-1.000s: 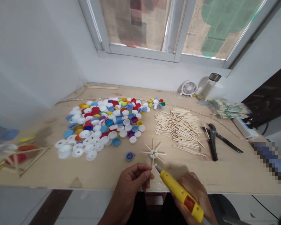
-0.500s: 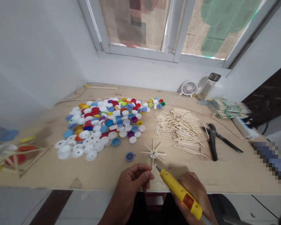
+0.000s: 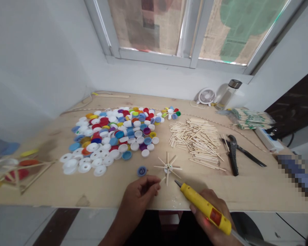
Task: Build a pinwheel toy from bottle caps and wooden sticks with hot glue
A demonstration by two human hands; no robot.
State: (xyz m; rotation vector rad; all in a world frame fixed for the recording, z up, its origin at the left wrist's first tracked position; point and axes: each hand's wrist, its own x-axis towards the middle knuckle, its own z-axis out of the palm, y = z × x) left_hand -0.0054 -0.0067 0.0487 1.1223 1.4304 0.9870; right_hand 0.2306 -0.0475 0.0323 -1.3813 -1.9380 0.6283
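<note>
A short stick [image 3: 162, 179] was pinched in the fingertips of the left hand [image 3: 140, 193], just beside the spoked cap [image 3: 168, 167] near the front edge of the table [image 3: 246, 194]. The right hand [image 3: 215, 222] gripped the yellow glue gun [image 3: 206, 209] with its nozzle close by. That closeness looked risky: hot glue might touch the fingers, or a nudge might knock the spokes askew.

Glue gun [image 3: 206, 209] tail cut by bottom edge — left-edge model [image 3: 15, 169] blurred — right patch [image 3: 300, 176] pixelated.
</note>
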